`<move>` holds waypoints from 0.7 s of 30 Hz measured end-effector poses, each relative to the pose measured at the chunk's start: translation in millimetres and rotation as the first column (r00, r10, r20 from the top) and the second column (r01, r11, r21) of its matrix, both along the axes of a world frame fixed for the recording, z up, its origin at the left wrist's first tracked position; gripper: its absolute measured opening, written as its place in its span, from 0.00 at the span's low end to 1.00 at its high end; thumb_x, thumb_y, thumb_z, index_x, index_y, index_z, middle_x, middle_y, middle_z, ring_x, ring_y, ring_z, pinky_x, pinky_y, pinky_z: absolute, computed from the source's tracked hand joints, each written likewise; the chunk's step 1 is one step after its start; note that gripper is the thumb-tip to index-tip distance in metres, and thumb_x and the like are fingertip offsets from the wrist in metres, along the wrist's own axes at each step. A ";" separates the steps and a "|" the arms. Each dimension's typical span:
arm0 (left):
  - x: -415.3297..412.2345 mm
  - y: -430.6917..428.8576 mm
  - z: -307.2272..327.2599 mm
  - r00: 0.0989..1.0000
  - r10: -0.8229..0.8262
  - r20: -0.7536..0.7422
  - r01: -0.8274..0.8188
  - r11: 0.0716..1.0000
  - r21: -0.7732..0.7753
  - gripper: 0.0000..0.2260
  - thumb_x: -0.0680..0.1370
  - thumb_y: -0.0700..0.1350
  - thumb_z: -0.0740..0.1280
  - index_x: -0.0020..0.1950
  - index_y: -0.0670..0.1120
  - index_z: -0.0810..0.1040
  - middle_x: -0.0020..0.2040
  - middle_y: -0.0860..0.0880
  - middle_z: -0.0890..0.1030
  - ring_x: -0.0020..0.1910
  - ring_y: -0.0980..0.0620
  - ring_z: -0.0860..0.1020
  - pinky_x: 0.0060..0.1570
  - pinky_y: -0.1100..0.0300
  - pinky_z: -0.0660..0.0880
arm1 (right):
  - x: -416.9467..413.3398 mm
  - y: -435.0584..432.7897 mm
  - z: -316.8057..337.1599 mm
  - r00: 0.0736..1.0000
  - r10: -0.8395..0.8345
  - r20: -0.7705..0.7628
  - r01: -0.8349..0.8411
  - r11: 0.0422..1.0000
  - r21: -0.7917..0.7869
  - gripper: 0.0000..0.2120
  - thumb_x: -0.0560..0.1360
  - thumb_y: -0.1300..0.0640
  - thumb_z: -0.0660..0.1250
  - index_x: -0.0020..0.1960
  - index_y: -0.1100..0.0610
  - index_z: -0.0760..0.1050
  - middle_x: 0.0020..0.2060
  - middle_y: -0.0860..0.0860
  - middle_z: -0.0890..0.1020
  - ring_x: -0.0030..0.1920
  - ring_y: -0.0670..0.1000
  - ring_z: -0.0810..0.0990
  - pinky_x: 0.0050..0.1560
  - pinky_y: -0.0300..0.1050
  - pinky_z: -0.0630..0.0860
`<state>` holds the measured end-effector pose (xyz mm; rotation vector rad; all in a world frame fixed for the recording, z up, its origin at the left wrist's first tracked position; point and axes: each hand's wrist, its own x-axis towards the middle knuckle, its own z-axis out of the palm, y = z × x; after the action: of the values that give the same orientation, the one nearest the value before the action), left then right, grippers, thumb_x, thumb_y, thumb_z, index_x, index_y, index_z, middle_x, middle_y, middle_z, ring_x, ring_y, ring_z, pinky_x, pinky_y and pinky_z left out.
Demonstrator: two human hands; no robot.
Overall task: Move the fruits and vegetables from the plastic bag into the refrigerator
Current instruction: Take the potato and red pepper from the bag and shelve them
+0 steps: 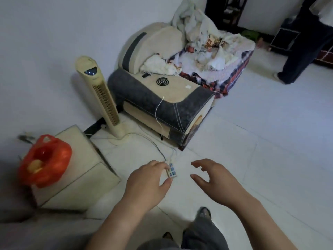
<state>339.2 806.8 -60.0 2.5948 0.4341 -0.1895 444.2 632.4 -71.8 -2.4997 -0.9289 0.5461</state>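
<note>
Right now both my hands are out in front of me and hold nothing: my left hand (146,179) has its fingers loosely curled, my right hand (214,175) is spread wide with thumb and fingers apart. Below the left fingertips a power strip (172,170) lies on the tiled floor (252,141), with its cables running off toward the tower fan (100,94) and the sofa (162,91).

My target, the orange-red plastic bag (46,160), sits well to my left on a pale low cabinet (79,170), its mouth sagging open over something red and something yellow. I judge the job is to turn left and reach for the bag. I should step clear of the cables, gather both handles together so nothing rolls out, and support the bottom with my free hand. No refrigerator is in view.
</note>
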 end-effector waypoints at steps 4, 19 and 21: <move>34.9 31.3 -12.7 0.974 0.222 -0.043 -0.224 0.974 -0.028 0.16 0.77 0.57 0.59 0.64 0.59 0.69 0.62 0.60 0.72 0.58 0.58 0.73 0.53 0.61 0.72 | 70.7 70.1 -16.4 0.964 0.262 -0.042 -0.262 0.965 0.012 0.18 0.76 0.44 0.61 0.65 0.45 0.68 0.62 0.41 0.73 0.58 0.43 0.73 0.56 0.35 0.68; 53.6 134.8 -34.5 0.310 0.949 -0.060 -0.951 0.309 -0.018 0.16 0.76 0.57 0.62 0.63 0.57 0.71 0.63 0.58 0.73 0.59 0.58 0.72 0.57 0.61 0.71 | 181.0 353.6 -35.5 0.451 0.890 -0.065 -0.892 0.452 0.013 0.19 0.76 0.45 0.62 0.65 0.45 0.68 0.61 0.42 0.74 0.58 0.42 0.72 0.58 0.35 0.68; 60.3 163.1 -42.8 0.255 0.966 -0.046 -0.967 0.254 -0.026 0.15 0.76 0.56 0.62 0.62 0.57 0.71 0.63 0.57 0.73 0.59 0.57 0.73 0.54 0.62 0.71 | 169.0 390.7 -38.8 0.392 0.918 -0.060 -0.918 0.395 0.030 0.18 0.76 0.46 0.62 0.65 0.46 0.69 0.61 0.43 0.74 0.57 0.42 0.72 0.57 0.36 0.69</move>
<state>399.5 969.9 -102.8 1.7607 1.9179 0.2259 613.2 1023.1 -110.6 -1.6822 -2.2973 0.9288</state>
